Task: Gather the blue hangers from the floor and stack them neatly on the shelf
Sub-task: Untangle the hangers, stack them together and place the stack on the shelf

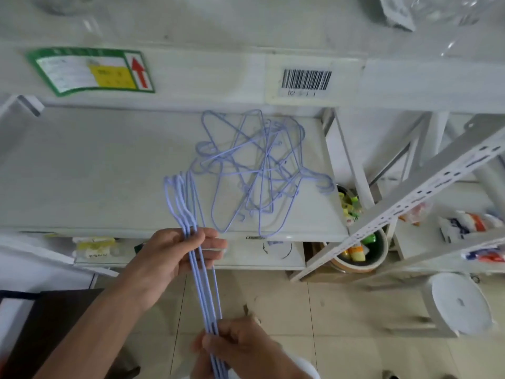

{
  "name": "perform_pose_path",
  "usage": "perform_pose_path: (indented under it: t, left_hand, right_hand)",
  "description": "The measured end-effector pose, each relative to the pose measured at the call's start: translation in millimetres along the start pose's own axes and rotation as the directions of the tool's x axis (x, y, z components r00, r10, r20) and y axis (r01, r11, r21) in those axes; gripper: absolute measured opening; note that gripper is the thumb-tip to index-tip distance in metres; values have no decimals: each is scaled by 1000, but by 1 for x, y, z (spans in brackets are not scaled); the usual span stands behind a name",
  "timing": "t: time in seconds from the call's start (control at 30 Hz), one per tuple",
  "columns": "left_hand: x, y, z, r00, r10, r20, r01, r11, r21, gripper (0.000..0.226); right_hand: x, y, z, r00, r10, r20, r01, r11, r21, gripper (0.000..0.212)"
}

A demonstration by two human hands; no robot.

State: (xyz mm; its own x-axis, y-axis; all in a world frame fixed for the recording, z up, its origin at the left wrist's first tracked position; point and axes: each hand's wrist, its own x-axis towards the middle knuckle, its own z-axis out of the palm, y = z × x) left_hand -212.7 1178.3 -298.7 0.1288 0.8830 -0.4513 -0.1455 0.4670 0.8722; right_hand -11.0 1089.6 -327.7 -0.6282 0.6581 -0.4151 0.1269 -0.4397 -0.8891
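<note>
A person stands facing a white metal shelf (109,170), holding a small bundle of thin pale-blue wire hangers (203,283) between both hands. The left hand (169,258) has its grip closed around the necks of the bundle, just below the hooks, and the right hand (240,348) has its grip pinched shut on the lower ends of the same wires. The bundle's long axis runs from the right hand, low and near the body, up and slightly left to the left hand at the shelf's front edge, with the hooks already reaching over the shelf board. How many hangers are in the bundle is hard to count, perhaps three or four, since the wires overlap.

A loose tangled heap of the same blue wire hangers (254,170) lies on the shelf, just beyond and to the right of the held hooks, apart from them. One hook of the heap juts past the shelf's right edge.

The left hand is the nearer to the shelf, so setting the bundle down likely means pushing it forward along its own axis, onto the bare board left of the heap, to avoid snagging the tangle.
</note>
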Motion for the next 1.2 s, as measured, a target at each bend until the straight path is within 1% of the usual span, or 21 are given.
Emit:
perform_pose_path:
  t: [0.03,0.07,0.1,0.13,0.17,0.2,0.23,0.27,0.3,0.33,0.37,0.4,0.47,0.53,0.63,0.7,0.8,0.9,1.0,1.1,1.2]
  left_hand:
    - [3,3,1,1000,7,-20,-8,1000,-5,30]
    - [7,5,2,999,17,-38,-17,1000,-2,30]
    - [10,7,4,998,27,-52,-27,1000,-4,29]
    - [13,8,4,998,35,-58,-36,999,-7,29]
    - [15,8,4,998,36,-59,-36,999,-6,29]
    - [16,6,4,998,32,-58,-32,999,-2,29]
    - [16,4,6,998,25,-64,-25,1000,-3,29]
    - [15,2,8,997,15,-73,-16,1000,-11,30]
    - [15,0,12,997,5,-81,-7,1000,-24,30]
    - [15,-1,15,996,-4,-88,1,1000,-30,30]
    - [15,-2,18,996,-15,-93,12,1000,-27,30]
    - [15,-3,20,995,-28,-97,26,999,-19,30]
    - [16,-7,24,993,-48,-108,45,999,-24,30]
    - [16,-11,27,990,-64,-124,57,997,-55,32]
    - [13,-20,32,989,-76,-131,67,995,-71,37]
    - [11,-23,33,987,-70,-142,58,995,-86,36]
    - [7,-23,30,986,-48,-157,30,993,-115,36]
    - [2,-21,27,987,-5,-162,-12,994,-109,30]
    - [-1,-19,26,980,32,-195,-53,993,-104,28]
    - [-3,-16,23,977,35,-211,-62,991,-123,28]
    - [-5,-14,17,973,48,-224,-78,989,-126,28]
  right_hand:
    - [2,0,-13,1000,-2,21,3,1000,-24,15]
    - [6,0,-30,999,6,42,-6,1000,11,16]
    - [12,1,-51,999,21,42,-25,995,100,21]
    - [21,-1,-75,999,41,-9,-38,981,192,26]
    - [33,-4,-102,990,68,-127,-38,974,222,30]
    - [45,-8,-132,951,87,-296,-28,980,197,30]
    - [57,-14,-163,877,83,-474,-23,991,131,28]
    - [71,-22,-195,782,69,-620,-25,997,78,24]
    - [84,-30,-224,695,67,-716,-37,998,57,20]
    - [98,-38,-250,629,81,-773,-53,997,62,19]
    - [112,-43,-271,582,107,-806,-81,994,73,21]
    - [126,-47,-288,551,131,-824,-121,990,77,25]
    - [153,-55,-307,537,166,-827,-235,971,42,34]
    - [172,-57,-312,529,185,-828,-290,957,28,38]
    - [182,-47,-308,491,146,-859,-321,947,-23,32]
    - [181,-41,-305,473,114,-873,-307,951,-42,28]
    - [180,-41,-302,444,81,-893,-304,950,-65,27]
    - [181,-48,-294,414,74,-907,-230,973,-25,22]
    - [181,-57,-279,396,-16,-918,-161,983,-86,20]
    - [182,-64,-264,431,-87,-898,-76,988,-132,27]
    - [175,-66,-248,489,-158,-858,-9,983,-186,25]
